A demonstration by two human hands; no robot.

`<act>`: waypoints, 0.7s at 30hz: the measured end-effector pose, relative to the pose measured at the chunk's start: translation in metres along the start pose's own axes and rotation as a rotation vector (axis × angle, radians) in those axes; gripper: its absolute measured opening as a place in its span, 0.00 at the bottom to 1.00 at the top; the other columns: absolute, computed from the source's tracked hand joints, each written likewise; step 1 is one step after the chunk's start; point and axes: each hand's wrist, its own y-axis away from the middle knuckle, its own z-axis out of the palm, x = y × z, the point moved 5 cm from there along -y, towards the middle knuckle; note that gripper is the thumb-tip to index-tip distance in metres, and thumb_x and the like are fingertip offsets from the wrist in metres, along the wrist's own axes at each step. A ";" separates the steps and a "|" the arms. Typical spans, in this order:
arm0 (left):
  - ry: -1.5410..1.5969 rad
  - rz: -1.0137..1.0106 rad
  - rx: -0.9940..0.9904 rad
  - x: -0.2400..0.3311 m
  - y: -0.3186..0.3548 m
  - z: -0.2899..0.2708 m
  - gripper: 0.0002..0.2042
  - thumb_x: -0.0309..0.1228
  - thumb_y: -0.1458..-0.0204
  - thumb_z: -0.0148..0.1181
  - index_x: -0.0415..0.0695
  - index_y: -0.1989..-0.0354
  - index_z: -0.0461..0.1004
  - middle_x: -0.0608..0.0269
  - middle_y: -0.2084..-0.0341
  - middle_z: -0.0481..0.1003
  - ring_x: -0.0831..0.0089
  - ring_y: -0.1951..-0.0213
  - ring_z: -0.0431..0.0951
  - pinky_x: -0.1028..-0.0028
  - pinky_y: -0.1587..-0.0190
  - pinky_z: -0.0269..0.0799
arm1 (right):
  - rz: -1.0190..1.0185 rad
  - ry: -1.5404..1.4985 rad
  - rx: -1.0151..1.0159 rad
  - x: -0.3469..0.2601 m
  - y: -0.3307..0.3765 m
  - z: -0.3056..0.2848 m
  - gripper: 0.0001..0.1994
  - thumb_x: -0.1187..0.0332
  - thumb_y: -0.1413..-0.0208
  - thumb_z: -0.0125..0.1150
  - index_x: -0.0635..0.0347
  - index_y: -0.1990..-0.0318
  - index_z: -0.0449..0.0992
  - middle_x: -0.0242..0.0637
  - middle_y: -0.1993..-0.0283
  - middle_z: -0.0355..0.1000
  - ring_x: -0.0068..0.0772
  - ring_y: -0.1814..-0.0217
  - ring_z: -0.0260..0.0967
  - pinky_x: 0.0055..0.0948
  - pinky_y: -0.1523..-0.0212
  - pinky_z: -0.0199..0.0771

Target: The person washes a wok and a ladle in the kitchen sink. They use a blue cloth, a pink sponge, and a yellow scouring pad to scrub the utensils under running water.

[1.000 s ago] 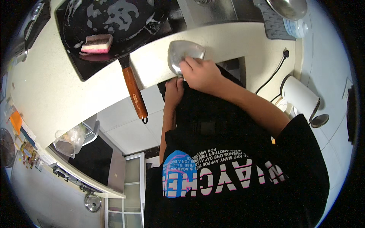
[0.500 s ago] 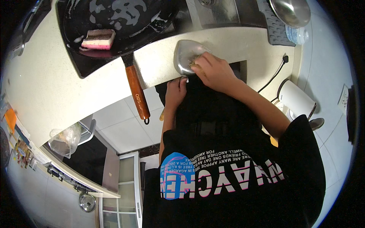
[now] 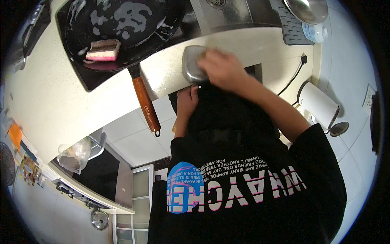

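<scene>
A broad metal spatula blade (image 3: 191,65) lies over the front edge of the counter. My left hand (image 3: 188,99) is closed at its near end, around the handle, most of which is hidden; a bit of tan handle (image 3: 174,124) shows beside my left forearm. Against the blade's right side is my right hand (image 3: 222,69), smeared by motion, its fingers bent around a small tan, wiry scouring pad that is barely visible now. To the left, a black frying pan (image 3: 134,44) with a brown wooden handle (image 3: 146,103) holds a pink, white and grey sponge (image 3: 103,50) and whitish suds.
The pan sits on a black stovetop (image 3: 77,77), its handle jutting past the counter (image 3: 44,110) edge. A sink (image 3: 227,18) is at the back, with a grey mat (image 3: 294,34) and metal bowl (image 3: 308,10) to its right. A white kettle (image 3: 319,103) and black cord (image 3: 290,81) are at right.
My right hand has shifted slightly left and up along the blade and is now blurred. The left hand keeps its hold. The whole view has shifted a little.
</scene>
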 end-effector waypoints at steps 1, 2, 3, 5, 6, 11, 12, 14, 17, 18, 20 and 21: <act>-0.007 -0.009 -0.003 0.000 0.001 0.003 0.16 0.38 0.41 0.44 0.37 0.68 0.73 0.45 0.75 0.73 0.44 0.68 0.72 0.55 0.61 0.66 | -0.019 -0.001 -0.082 -0.011 0.012 0.002 0.03 0.75 0.52 0.55 0.60 0.70 0.74 0.38 0.70 0.68 0.35 0.69 0.70 0.34 0.70 0.74; -0.013 -0.017 -0.007 0.000 0.000 0.005 0.16 0.38 0.41 0.44 0.37 0.68 0.73 0.45 0.76 0.73 0.44 0.68 0.72 0.55 0.61 0.66 | -0.142 0.018 0.110 -0.024 0.016 -0.006 0.03 0.76 0.53 0.54 0.59 0.71 0.73 0.37 0.70 0.68 0.35 0.70 0.70 0.32 0.71 0.74; 0.008 -0.021 0.004 0.001 -0.003 0.007 0.16 0.38 0.41 0.44 0.37 0.68 0.73 0.45 0.76 0.73 0.44 0.68 0.72 0.55 0.62 0.66 | -0.097 0.046 0.080 -0.016 0.008 -0.007 0.03 0.76 0.54 0.55 0.59 0.71 0.73 0.37 0.70 0.68 0.35 0.70 0.70 0.32 0.71 0.74; 0.040 -0.040 -0.004 0.002 -0.001 0.004 0.16 0.38 0.42 0.44 0.37 0.68 0.73 0.45 0.75 0.73 0.44 0.67 0.72 0.55 0.62 0.66 | 0.022 0.082 0.022 0.005 -0.015 -0.004 0.03 0.76 0.56 0.55 0.59 0.71 0.73 0.37 0.70 0.68 0.34 0.68 0.71 0.31 0.70 0.74; 0.039 -0.075 -0.028 0.003 0.000 0.003 0.16 0.38 0.42 0.44 0.37 0.67 0.73 0.45 0.75 0.74 0.44 0.67 0.72 0.54 0.61 0.66 | 0.027 0.080 0.205 0.018 -0.030 -0.008 0.04 0.75 0.58 0.56 0.59 0.71 0.72 0.35 0.70 0.67 0.34 0.69 0.70 0.30 0.71 0.74; 0.021 0.015 0.060 0.007 -0.002 0.003 0.14 0.36 0.42 0.45 0.37 0.66 0.73 0.44 0.74 0.73 0.43 0.66 0.72 0.54 0.62 0.67 | -0.143 0.081 0.129 -0.006 -0.006 -0.006 0.03 0.74 0.56 0.56 0.58 0.72 0.70 0.34 0.73 0.65 0.34 0.72 0.68 0.31 0.75 0.71; 0.030 -0.019 0.035 0.004 -0.003 0.003 0.14 0.36 0.42 0.45 0.37 0.66 0.73 0.44 0.74 0.73 0.43 0.67 0.72 0.54 0.62 0.67 | -0.131 0.121 0.094 0.003 -0.014 -0.003 0.03 0.74 0.56 0.56 0.58 0.71 0.71 0.34 0.73 0.65 0.34 0.72 0.68 0.31 0.75 0.71; 0.059 -0.096 -0.042 0.005 -0.003 0.005 0.14 0.35 0.42 0.44 0.37 0.67 0.72 0.43 0.75 0.72 0.43 0.68 0.72 0.54 0.63 0.66 | 0.018 0.103 0.077 0.031 -0.036 0.000 0.04 0.73 0.56 0.56 0.57 0.70 0.72 0.33 0.72 0.66 0.33 0.72 0.68 0.29 0.76 0.70; 0.070 -0.131 -0.051 0.001 -0.001 0.003 0.13 0.34 0.42 0.45 0.37 0.68 0.73 0.44 0.76 0.72 0.43 0.69 0.72 0.55 0.64 0.66 | -0.111 0.107 0.058 0.008 -0.005 -0.005 0.04 0.74 0.56 0.56 0.57 0.69 0.73 0.34 0.72 0.67 0.34 0.71 0.70 0.31 0.75 0.72; 0.062 -0.093 -0.030 0.001 -0.001 0.006 0.13 0.34 0.42 0.45 0.37 0.69 0.72 0.44 0.76 0.72 0.43 0.69 0.72 0.56 0.64 0.66 | -0.188 0.049 0.157 0.004 0.016 -0.012 0.03 0.74 0.54 0.57 0.58 0.70 0.72 0.35 0.71 0.66 0.35 0.70 0.71 0.31 0.72 0.74; 0.121 -0.060 0.019 0.003 -0.001 0.006 0.13 0.34 0.43 0.45 0.36 0.69 0.72 0.43 0.76 0.72 0.43 0.69 0.72 0.56 0.66 0.67 | -0.086 -0.013 0.126 0.019 0.024 -0.015 0.02 0.72 0.51 0.58 0.58 0.70 0.72 0.36 0.72 0.66 0.36 0.71 0.71 0.32 0.70 0.75; 0.108 -0.098 -0.001 0.000 0.000 0.006 0.13 0.34 0.43 0.46 0.36 0.69 0.72 0.43 0.76 0.72 0.44 0.69 0.72 0.57 0.66 0.67 | -0.022 -0.015 0.087 0.030 0.022 -0.016 0.03 0.71 0.50 0.59 0.58 0.70 0.72 0.36 0.72 0.66 0.36 0.71 0.70 0.32 0.71 0.74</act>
